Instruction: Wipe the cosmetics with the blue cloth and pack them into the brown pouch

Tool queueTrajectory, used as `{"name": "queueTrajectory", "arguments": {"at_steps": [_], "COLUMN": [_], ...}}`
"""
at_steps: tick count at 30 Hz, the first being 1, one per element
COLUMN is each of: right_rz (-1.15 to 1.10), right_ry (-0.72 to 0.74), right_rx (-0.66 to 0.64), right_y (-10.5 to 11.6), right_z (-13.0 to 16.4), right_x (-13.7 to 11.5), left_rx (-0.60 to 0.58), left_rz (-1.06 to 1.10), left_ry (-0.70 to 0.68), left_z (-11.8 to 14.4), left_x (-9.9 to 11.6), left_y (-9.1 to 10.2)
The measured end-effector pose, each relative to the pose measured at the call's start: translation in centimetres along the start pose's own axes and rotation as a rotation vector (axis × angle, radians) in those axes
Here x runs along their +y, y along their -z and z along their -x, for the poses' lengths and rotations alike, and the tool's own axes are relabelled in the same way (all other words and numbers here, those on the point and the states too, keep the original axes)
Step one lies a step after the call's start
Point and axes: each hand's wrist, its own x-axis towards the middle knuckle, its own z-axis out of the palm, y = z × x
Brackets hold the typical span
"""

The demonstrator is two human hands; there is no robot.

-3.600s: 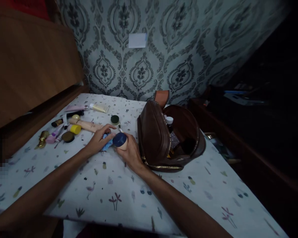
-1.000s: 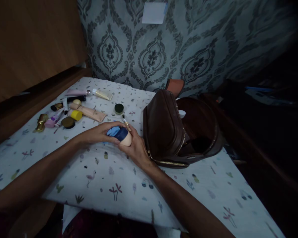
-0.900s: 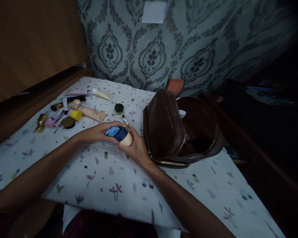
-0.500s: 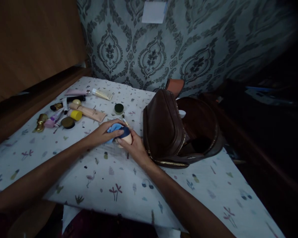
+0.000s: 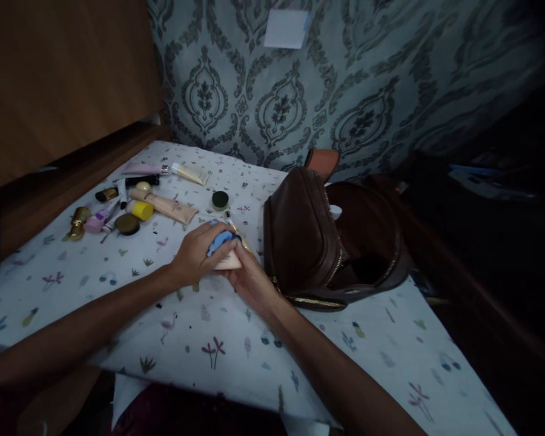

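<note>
The right hand (image 5: 249,280) cradles a small peach-coloured round jar (image 5: 229,261) from below and from the side, fingers curled around it, which steadies it just above the worktop (image 5: 209,339), a surface under a white cloth printed with small plants and birds. The left hand (image 5: 195,257) closes over the jar's top with a crumpled light-blue cloth (image 5: 218,241) pressed beneath its fingers, so the cloth bears on the lid while the other hand resists. The lid itself is mostly hidden by the cloth.

Just to the right of the right hand stands an open brown leather bag (image 5: 327,242) with a gold zip, its mouth facing away from the hands. Beyond the left hand lie a long beige tube (image 5: 166,206), a small yellow-capped pot (image 5: 140,209) and a dark round compact (image 5: 127,224); a small dark-green round tin (image 5: 220,199) sits further back. Nothing lies between the hands and the bag.
</note>
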Motion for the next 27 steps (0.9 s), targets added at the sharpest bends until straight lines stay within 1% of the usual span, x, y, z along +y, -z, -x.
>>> {"name": "queueTrajectory", "arguments": {"at_steps": [2, 4, 6, 8, 10, 12, 15, 17, 19, 21, 23, 25, 27], "right_rz": [-0.025, -0.049, -0.055, 0.005, 0.143, 0.330, 0.618, 0.783, 0.896, 0.978, 1.054, 1.136, 1.227], "right_ry": [-0.043, -0.057, -0.013, 0.073, 0.191, 0.333, 0.536, 0.636, 0.722, 0.797, 0.856, 0.900, 0.935], "right_rx": [-0.027, -0.056, -0.083, -0.092, -0.076, -0.063, -0.061, -0.068, -0.078, -0.067, -0.024, 0.015, 0.006], "right_y": [-0.2, -0.3, -0.5, -0.5, -0.5, -0.3, 0.0, 0.1, 0.3, 0.5, 0.5, 0.3, -0.2], "right_z": [0.2, 0.5, 0.6, 0.7, 0.8, 0.9, 1.2, 1.6, 1.9, 2.1, 2.2, 2.4, 2.6], "right_x": [0.0, -0.1, -0.2, -0.3, -0.3, -0.3, -0.4, -0.5, -0.8, -1.2, -1.7, -2.3, -3.1], "left_rx": [0.016, 0.064, 0.122, 0.157, 0.172, 0.170, 0.158, 0.151, 0.130, 0.090, 0.038, 0.038, 0.100], "left_rz": [0.133, 0.276, 0.426, 0.592, 0.757, 0.886, 1.020, 1.103, 1.180, 1.203, 1.171, 1.124, 1.061], "left_ry": [0.076, 0.182, 0.293, 0.401, 0.521, 0.653, 0.856, 0.982, 1.070, 1.122, 1.133, 1.096, 0.997], "left_z": [-0.4, -0.6, -0.8, -0.8, -0.9, -1.0, -1.3, -1.5, -1.6, -1.5, -1.4, -1.3, -1.2], "left_x": [0.0, -0.2, -0.5, -0.6, -0.7, -0.5, 0.1, 0.6, 0.9, 1.0, 0.9, 0.7, 0.6], "left_y": [0.4, 0.3, -0.1, -0.7, -1.1, -1.2, -0.9, -0.7, -0.5, -0.5, -0.6, -0.6, -0.6]}}
